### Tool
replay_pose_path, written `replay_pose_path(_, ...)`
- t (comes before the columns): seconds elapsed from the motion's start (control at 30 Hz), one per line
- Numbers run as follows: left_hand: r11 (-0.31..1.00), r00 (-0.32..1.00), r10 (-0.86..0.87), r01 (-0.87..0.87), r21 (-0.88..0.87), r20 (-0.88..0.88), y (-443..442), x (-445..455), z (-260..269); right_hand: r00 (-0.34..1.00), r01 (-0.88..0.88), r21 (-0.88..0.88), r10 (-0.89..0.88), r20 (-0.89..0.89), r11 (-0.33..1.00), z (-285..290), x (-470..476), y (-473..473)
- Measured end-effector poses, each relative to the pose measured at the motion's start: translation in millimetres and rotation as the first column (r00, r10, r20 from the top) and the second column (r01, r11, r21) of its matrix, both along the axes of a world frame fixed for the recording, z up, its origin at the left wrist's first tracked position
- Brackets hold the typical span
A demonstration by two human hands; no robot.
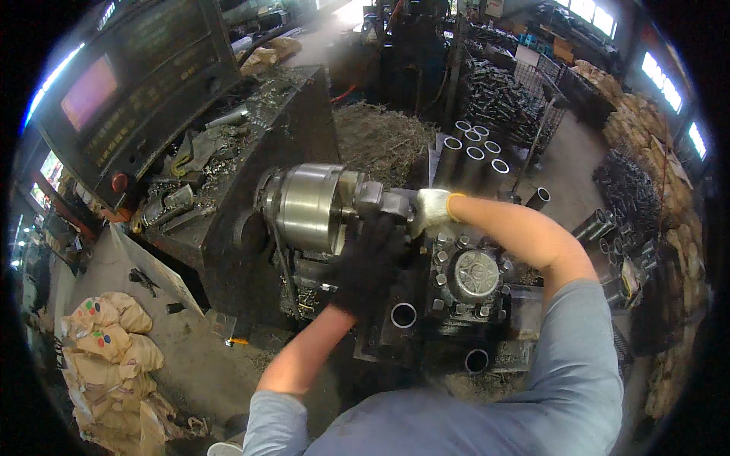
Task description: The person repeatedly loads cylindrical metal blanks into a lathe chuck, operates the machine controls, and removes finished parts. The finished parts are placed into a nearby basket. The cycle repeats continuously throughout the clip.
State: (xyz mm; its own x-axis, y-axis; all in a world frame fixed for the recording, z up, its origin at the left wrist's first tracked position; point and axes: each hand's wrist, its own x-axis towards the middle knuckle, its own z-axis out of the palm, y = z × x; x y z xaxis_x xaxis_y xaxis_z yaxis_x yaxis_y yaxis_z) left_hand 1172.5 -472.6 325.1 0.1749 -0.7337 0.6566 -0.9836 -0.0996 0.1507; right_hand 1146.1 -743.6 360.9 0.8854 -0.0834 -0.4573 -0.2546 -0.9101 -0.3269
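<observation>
A bright steel lathe chuck [308, 208] juts from the headstock of a machine before me. To its right are blocky grey metal parts [379, 196], at the level of the chuck's face. My left hand [373, 256], in a dark glove, is just below these parts and reaches up to them; its fingers blend into the shadow. My right hand [432, 211], in a white knitted glove with a yellow cuff, is against their right end, its fingertips hidden. Below my right forearm sits a square tool post [476, 275] with a round cap and several square-headed bolts.
Steel tube pieces [475, 153] stand upright behind my right hand. Two more tube ends [404, 315] [477, 361] show near my body. A control panel [120, 85] with a red button rises at left. Metal chips [382, 131] heap behind the chuck. Paper sacks [111, 353] lie lower left.
</observation>
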Motion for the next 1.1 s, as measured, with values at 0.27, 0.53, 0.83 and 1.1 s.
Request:
replay_pose_path(0.27, 0.982, 0.957, 0.181, -0.186, 0.002, 0.229, -100.0, 27.0, -27.9, 0.964, 0.066, 0.597, 0.102, -0.244, 0.800, -41.9, 6.2, -61.4)
replay_pose_path(0.53, 0.977, 0.986, 0.157, -0.163, 0.140, 0.050, -96.0, 23.7, -40.0, 0.888, 0.362, 0.430, -0.166, -0.428, 0.827, -23.1, -90.4, -104.1)
replay_pose_path(0.83, 0.935, 0.479, -0.351, 0.224, -0.274, -0.805, 29.9, -19.9, 12.9, 0.970, 0.136, -0.414, -0.037, 0.240, 0.900, -75.4, -187.5, -112.2)
replay_pose_path(1.1, 0.982, 0.649, -0.108, 0.186, 0.019, -0.753, 37.0, -55.6, -39.3, 0.772, 0.236, 0.040, -0.212, 0.600, 0.971, 65.1, -129.2, -49.6)
